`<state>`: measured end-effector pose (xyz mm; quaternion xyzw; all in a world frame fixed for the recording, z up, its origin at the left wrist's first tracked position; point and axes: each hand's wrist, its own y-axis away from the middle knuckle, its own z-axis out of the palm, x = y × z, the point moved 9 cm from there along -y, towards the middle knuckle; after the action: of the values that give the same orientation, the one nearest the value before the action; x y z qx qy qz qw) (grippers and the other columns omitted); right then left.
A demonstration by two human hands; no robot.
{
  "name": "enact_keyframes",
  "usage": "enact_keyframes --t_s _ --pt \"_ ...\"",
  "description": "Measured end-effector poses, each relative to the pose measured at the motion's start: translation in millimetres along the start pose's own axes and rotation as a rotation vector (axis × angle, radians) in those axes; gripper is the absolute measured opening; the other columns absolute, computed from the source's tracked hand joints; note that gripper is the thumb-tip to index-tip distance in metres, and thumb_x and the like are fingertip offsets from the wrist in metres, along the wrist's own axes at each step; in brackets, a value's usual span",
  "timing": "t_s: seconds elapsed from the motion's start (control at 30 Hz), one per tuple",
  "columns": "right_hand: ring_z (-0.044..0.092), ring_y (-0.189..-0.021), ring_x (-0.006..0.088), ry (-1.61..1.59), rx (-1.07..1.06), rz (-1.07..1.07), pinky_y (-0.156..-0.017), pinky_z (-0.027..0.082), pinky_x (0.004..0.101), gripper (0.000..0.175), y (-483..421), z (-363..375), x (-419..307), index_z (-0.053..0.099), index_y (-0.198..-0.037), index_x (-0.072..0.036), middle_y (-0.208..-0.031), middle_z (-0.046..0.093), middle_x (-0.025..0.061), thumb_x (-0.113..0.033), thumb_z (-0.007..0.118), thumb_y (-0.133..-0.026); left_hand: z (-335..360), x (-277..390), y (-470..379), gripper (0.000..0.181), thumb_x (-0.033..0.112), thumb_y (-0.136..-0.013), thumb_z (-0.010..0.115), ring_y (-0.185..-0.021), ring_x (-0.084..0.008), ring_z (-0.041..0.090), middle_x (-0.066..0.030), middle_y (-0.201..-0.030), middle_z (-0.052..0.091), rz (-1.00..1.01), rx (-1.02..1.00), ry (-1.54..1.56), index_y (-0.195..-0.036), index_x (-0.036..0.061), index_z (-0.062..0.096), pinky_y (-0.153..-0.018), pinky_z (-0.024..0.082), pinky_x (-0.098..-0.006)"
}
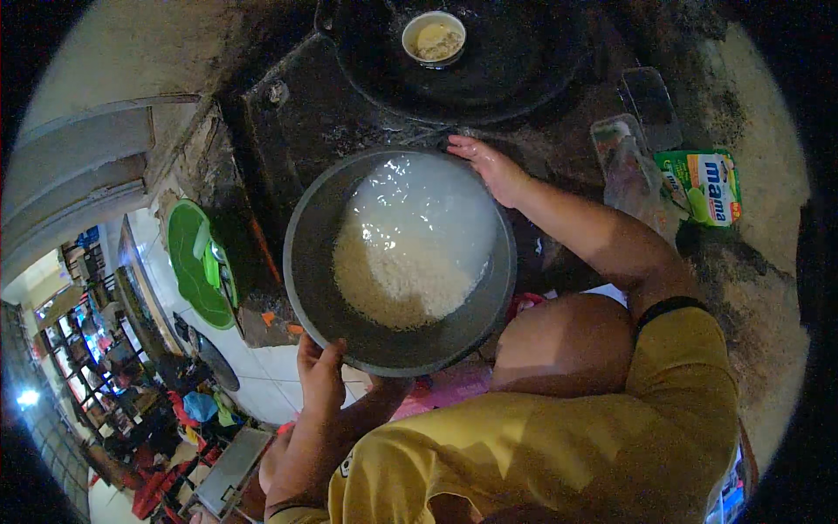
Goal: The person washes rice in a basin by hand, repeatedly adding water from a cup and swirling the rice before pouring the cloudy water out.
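A round grey metal basin (406, 350) is tilted before me, its far side lower. Pale rice grains (409, 288) cover part of its bottom. Cloudy whitish water (438, 196) pools over them towards the far right, with light glinting on it. My left hand (322, 373) grips the near left rim, thumb on top; its other fingers are partly hidden under the basin. At the far right rim, my right hand (491, 169) lies along the outside with its fingers stretched out. Its thumb is hidden, and I cannot tell how firmly it touches.
Beyond the basin, a large black wok (524, 85) holds a small white bowl (434, 39) of pale contents. Clear plastic containers (619, 131) and a green Mama pouch (700, 187) lie at right. A green plastic basin (196, 262) stands lower left, near orange scraps (268, 318).
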<state>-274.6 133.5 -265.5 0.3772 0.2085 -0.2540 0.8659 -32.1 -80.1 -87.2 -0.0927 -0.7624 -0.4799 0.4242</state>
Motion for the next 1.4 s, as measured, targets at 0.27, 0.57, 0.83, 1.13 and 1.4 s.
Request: enact_keyframes --t_s 0.27,0.57,0.83,1.13,1.4 --pt "0.037 -0.111 0.0208 -0.089 0.031 -0.002 -0.095 0.028 0.0355 0.054 -1.5 -4.4 6.2 0.034 -0.123 -0.008 -0.123 0.038 0.0076 -0.029 0.049 -0.075 6.2 9.7 3.4 0.031 0.002 -0.075 0.052 -0.090 -0.0181 0.052 -0.0080 -0.099 0.054 0.097 -0.066 0.072 -0.106 0.0032 0.046 -0.079 0.041 -0.0303" --pt "0.035 -0.112 0.0208 -0.069 0.043 -0.035 -0.094 0.028 0.0363 0.054 -2.7 -3.4 2.2 0.035 -0.122 -0.009 -0.122 0.040 0.0077 -0.031 0.048 -0.075 0.2 8.8 8.1 0.032 -0.004 -0.069 0.053 -0.083 -0.0162 0.053 -0.0072 -0.092 0.056 0.029 0.053 0.105 -0.100 0.0011 0.048 -0.077 0.040 -0.0280" --pt "0.038 -0.108 0.0206 -0.074 0.069 -0.029 -0.092 0.030 0.0358 0.052 -7.9 -10.2 3.1 0.038 -0.118 -0.009 -0.119 0.042 0.0070 -0.033 0.050 -0.074 8.2 24.5 9.8 0.032 -0.003 -0.068 0.054 -0.084 -0.0161 0.053 -0.0070 -0.093 0.056 0.086 0.006 0.046 -0.100 0.0015 0.048 -0.078 0.040 -0.0281" --pt "0.040 -0.106 0.0230 -0.176 0.051 -0.014 -0.091 0.031 0.0383 0.047 -16.7 -14.5 10.8 0.042 -0.114 -0.011 -0.117 0.044 0.0067 -0.034 0.050 -0.074 10.0 30.6 9.5 0.038 -0.003 -0.067 0.053 -0.088 -0.0165 0.052 -0.0061 -0.097 0.055 0.075 -0.017 0.048 -0.104 0.0025 0.047 -0.081 0.039 -0.0292" --pt "0.041 -0.102 0.0225 -0.120 0.069 0.004 -0.089 0.032 0.0392 0.049 -18.5 -17.0 12.4 0.042 -0.114 -0.012 -0.115 0.045 0.0081 -0.040 0.050 -0.075 13.6 36.6 8.8 0.042 0.001 -0.068 0.055 -0.091 -0.0200 0.051 -0.0077 -0.101 0.054 0.090 -0.047 -0.015 -0.109 0.0019 0.045 -0.083 0.038 -0.0312"
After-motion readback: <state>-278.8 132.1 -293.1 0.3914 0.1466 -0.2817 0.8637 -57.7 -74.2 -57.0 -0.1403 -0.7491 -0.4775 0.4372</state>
